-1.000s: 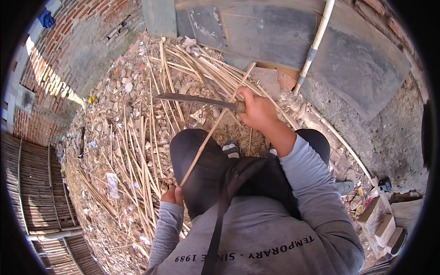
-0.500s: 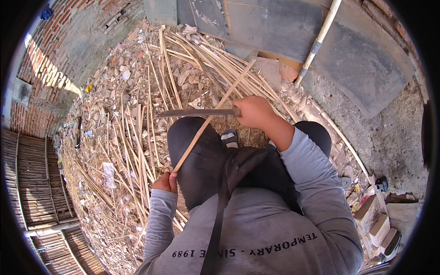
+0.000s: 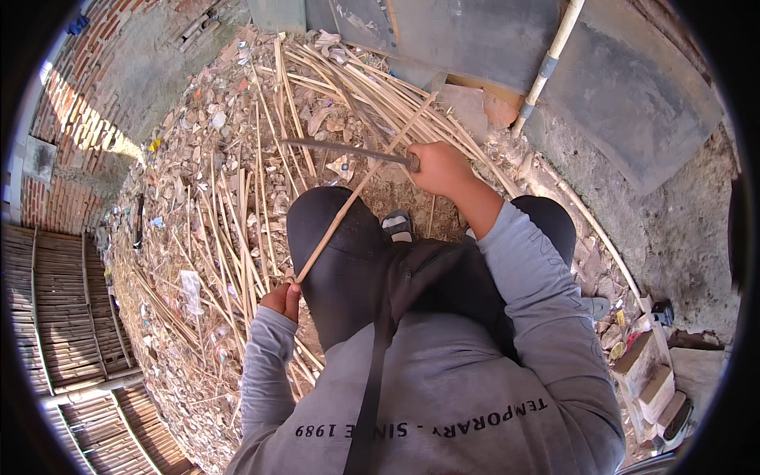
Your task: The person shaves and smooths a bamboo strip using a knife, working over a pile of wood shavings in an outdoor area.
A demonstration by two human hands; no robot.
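Observation:
My left hand (image 3: 283, 300) is closed on the near end of a long bamboo strip (image 3: 336, 224), beside my left knee. The strip slants across that knee, and its far end rises toward the upper right. My right hand (image 3: 443, 169) grips the short handle of a machete (image 3: 332, 148), its long, dark blade pointing left. Blade and strip cross just left of my right fist; whether the edge touches the strip, I cannot tell.
Many split bamboo strips (image 3: 388, 95) lie piled ahead, and more loose strips (image 3: 229, 229) are scattered at left over rubble and litter. A pale pole (image 3: 550, 63) leans by grey wall panels (image 3: 475, 39). Blocks (image 3: 653, 380) sit at right; a bamboo slat screen (image 3: 51, 301) stands far left.
My right hand and the machete have moved a little farther away, and the blade now tilts up at its tip. The bamboo strip has turned to show a narrower side.

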